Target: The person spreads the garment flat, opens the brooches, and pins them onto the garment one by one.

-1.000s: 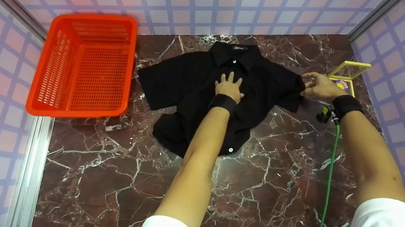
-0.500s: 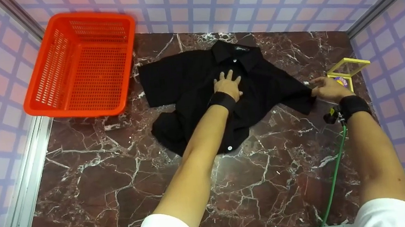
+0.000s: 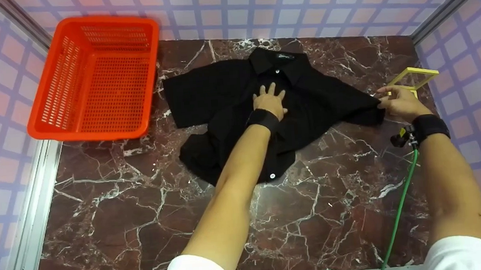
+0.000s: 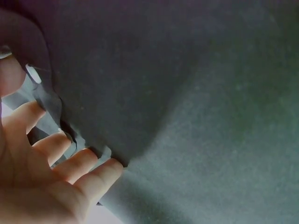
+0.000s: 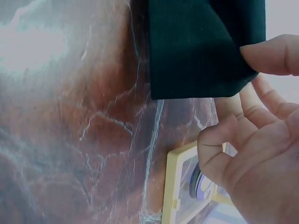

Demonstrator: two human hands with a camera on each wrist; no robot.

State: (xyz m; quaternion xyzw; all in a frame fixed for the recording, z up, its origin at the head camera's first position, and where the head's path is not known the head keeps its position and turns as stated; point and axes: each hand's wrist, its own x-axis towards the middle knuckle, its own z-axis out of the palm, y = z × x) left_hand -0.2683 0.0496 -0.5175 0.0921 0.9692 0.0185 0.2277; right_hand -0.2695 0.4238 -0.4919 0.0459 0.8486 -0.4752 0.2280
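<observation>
A black short-sleeved button shirt (image 3: 306, 109) lies front up, its collar toward the far wall and its lower part bunched. Spread fingers of my left hand (image 3: 269, 104) rest flat on the shirt's chest, just below the collar; the left wrist view shows the fingertips against the dark cloth near a white button (image 4: 33, 73). At the right, my right hand (image 3: 403, 104) pinches the sleeve end (image 5: 196, 56) between thumb and fingers. The sleeve is drawn out to the right, its cuff edge hanging slightly in the right wrist view.
A red plastic basket (image 3: 146, 95) stands at the back left. Close behind my right hand is an open yellow-framed case (image 3: 424, 71) with a purple round item (image 5: 204, 186) inside. A green cable (image 3: 401, 200) runs from my right wrist. Patterned walls enclose the marble-look table (image 3: 145, 226).
My right hand has moved to the right with the sleeve, which now lies stretched farther out and flatter. My left hand has stayed on the shirt's chest.
</observation>
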